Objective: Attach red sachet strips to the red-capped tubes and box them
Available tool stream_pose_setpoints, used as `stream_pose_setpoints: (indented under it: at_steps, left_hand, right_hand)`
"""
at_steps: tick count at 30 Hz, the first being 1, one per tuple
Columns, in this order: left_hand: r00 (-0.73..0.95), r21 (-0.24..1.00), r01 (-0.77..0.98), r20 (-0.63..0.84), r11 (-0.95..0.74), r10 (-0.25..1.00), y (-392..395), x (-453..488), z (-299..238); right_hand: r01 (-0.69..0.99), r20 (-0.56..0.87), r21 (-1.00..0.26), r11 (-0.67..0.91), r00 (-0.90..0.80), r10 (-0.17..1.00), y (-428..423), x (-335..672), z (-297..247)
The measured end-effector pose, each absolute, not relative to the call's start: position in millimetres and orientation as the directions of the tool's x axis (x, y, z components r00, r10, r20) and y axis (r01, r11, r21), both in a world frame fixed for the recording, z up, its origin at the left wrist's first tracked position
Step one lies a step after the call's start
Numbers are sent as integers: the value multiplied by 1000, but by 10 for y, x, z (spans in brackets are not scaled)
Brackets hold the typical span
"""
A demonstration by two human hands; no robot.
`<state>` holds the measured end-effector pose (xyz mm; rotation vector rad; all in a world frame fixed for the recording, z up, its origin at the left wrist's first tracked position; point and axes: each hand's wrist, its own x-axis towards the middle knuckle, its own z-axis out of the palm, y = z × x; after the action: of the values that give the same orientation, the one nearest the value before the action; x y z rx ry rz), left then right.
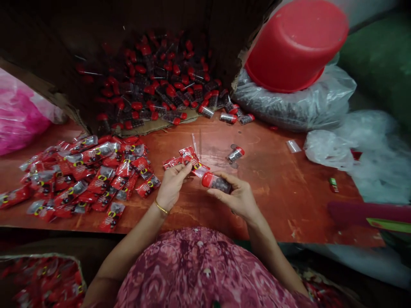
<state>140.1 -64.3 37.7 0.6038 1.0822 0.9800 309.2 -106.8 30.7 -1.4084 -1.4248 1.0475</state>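
My right hand (236, 194) is closed around a small clear bottle (216, 183) with a red cap and dark contents, held on its side. The cap end points left, close to a red printed wrapper (199, 167). My left hand (175, 182) pinches that wrapper between thumb and fingers, its clear end beside the bottle cap. A few more red wrappers (171, 162) lie just behind the left fingers. Beyond my right hand, another red-capped bottle (236, 153) rests on the table among a few dark round pieces.
Left on the red table (276, 205) is a pile of wrapped bottles (96, 171). An open cardboard box (75, 115) at the back spills many red-capped bottles (167, 90). A red tub (295, 47) sits on a filled plastic bag (289, 102). A lighter (333, 185) lies right.
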Motion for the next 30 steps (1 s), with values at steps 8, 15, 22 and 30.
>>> stream_pose_setpoints:
  at_steps: [8,15,22,30]
  left_hand:
    - [188,776,-359,-483,518,855,-637,1456,391]
    - [95,836,-347,-420,425,903,-656,1505,367]
    - [101,812,-460,-354,359,930,-703,1629,252]
    - [82,643,-656,-462,396,883,-700,1687,251]
  right_hand:
    - [304,66,-951,58,14,998,-1104,3063,222]
    - [370,106,-925,83,42,993,-1089,3046,207]
    - [428,208,-891,152,85,974,-1060,2944,105]
    - [548,261,-820,164,104,960,-995,2801,106]
